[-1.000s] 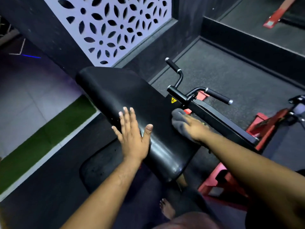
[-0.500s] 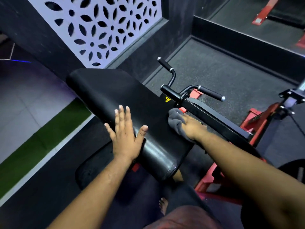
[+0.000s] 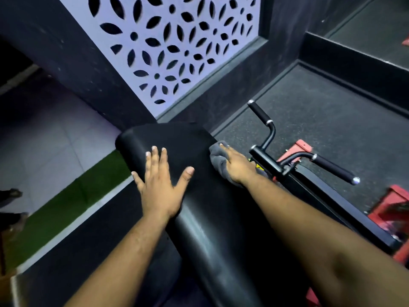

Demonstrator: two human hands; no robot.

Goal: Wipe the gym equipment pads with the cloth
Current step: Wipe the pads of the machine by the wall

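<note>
Pressing flat on the long black pad (image 3: 205, 196), the left hand (image 3: 159, 185) lies palm down with its fingers straight and together and the thumb spread wide toward the right; it holds nothing. The right hand (image 3: 238, 165) lies on the grey cloth (image 3: 218, 161), bunched under its palm and fingers at the pad's right edge, near the far end. How tightly the fingers close on the cloth cannot be told, but folds of it bulge out to the left of the hand and below the wrist. The two hands sit near each other across the pad's width, not touching.

The pad runs lengthwise from the bottom of the view, near the person, up and to the left, its rounded far end pointing toward the dark wall (image 3: 73, 63) and the white cut-out panel (image 3: 168, 47). Just right of the cloth stands a black frame with two handles (image 3: 332, 168), one upright and one angled right. Red metal parts (image 3: 303, 148) show behind it on the dark speckled floor (image 3: 321, 107). A green strip (image 3: 73, 196) runs along the floor to the left.
</note>
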